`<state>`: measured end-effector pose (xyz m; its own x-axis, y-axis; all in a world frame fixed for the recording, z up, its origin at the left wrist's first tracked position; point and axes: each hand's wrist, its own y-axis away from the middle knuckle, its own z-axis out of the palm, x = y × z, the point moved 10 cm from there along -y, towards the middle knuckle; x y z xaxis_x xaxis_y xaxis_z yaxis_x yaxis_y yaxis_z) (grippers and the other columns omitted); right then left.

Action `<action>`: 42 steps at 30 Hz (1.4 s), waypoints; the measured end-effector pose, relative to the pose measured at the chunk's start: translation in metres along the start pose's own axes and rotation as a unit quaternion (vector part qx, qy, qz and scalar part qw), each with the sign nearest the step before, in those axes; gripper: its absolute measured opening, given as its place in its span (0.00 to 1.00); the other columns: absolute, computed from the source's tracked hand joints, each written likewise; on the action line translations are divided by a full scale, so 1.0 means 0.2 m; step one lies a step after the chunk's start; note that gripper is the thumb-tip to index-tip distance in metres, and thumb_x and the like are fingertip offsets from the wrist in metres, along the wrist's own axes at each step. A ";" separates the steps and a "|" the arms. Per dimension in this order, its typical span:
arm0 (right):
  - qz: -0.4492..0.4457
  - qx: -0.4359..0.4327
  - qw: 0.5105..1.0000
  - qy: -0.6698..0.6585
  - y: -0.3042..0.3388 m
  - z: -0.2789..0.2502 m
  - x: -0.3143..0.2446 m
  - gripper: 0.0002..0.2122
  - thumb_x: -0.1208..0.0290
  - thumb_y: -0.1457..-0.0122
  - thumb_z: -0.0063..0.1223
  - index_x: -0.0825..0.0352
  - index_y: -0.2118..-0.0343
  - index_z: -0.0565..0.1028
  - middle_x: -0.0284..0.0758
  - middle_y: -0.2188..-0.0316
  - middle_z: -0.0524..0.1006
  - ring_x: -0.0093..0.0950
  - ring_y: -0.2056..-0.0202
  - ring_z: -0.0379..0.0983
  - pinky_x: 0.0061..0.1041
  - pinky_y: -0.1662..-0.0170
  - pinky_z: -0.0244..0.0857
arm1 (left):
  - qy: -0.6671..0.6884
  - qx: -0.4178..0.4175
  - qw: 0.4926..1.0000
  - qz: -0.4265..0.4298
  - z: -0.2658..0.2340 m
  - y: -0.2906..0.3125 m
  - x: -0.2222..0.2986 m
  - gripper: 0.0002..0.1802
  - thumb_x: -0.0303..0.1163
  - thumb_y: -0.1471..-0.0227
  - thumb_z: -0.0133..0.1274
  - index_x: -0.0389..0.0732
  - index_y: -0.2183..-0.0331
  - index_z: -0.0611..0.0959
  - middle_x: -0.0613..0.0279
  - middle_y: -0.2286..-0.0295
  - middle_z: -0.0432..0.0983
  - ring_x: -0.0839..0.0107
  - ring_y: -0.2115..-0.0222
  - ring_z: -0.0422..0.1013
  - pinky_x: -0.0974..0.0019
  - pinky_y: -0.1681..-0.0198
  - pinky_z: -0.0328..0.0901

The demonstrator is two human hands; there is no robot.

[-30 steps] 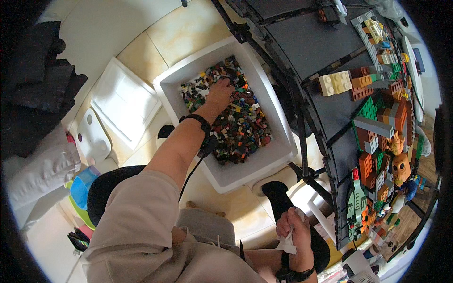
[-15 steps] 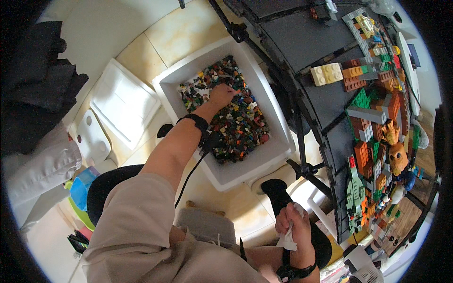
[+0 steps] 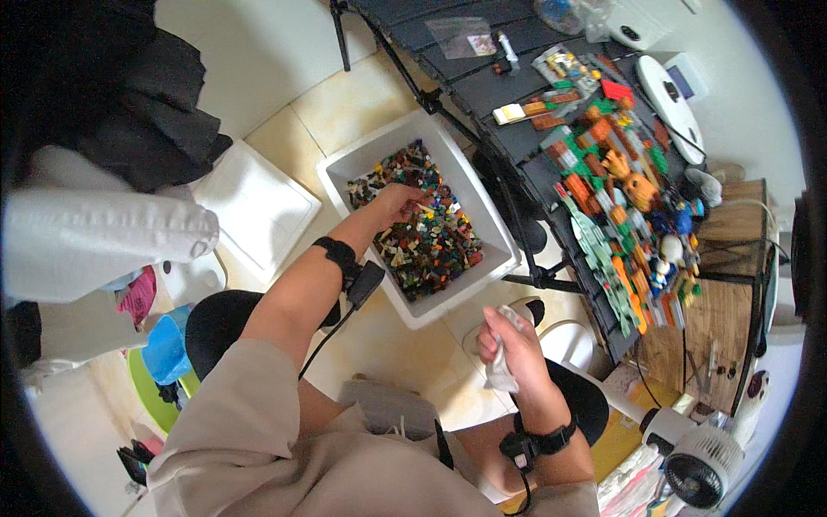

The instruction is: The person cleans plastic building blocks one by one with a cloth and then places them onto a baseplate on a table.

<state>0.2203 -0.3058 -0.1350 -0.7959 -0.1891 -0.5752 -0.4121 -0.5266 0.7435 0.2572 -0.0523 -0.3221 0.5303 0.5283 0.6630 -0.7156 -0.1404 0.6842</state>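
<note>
My left hand (image 3: 403,203) reaches down into a grey-white plastic bin (image 3: 401,312) on the floor. Its fingers are drawn together among the loose toy building bricks (image 3: 422,258) of many colours; what they hold, if anything, is too small to make out. Closer to my body and to the right, my right hand (image 3: 519,349) is closed round a crumpled white tissue (image 3: 500,372), part of it hanging below the fingers. That hand is outside the bin, above my right leg.
A dark slatted table (image 3: 413,39) at the right carries a large brick build (image 3: 603,189) and a clear plastic bag (image 3: 457,36). Left of the bin lies a white lid (image 3: 258,207). A small white fan (image 3: 693,474) stands at lower right, and a blue tub (image 3: 168,345) at left.
The view has swung, bringing more of the table and the fan into sight. My right hand has come up and forward with the tissue. The left hand stays among the bricks.
</note>
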 end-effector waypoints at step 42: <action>-0.400 -0.047 0.864 0.301 0.04 0.66 -0.58 0.05 0.75 0.49 0.56 0.71 0.75 0.76 0.25 0.80 0.74 0.10 0.78 0.64 0.12 0.75 0.59 | -0.113 0.025 0.936 0.333 0.36 1.24 0.69 0.11 0.32 0.49 0.54 0.36 0.65 0.82 0.63 0.70 0.75 0.77 0.73 0.73 0.75 0.70 0.69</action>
<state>0.2518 -0.1793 -0.0173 0.1141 -0.1160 -0.9867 -0.6640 -0.7477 0.0111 0.1843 -0.0743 -0.0389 0.0606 0.1202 0.9909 -0.9023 -0.4179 0.1059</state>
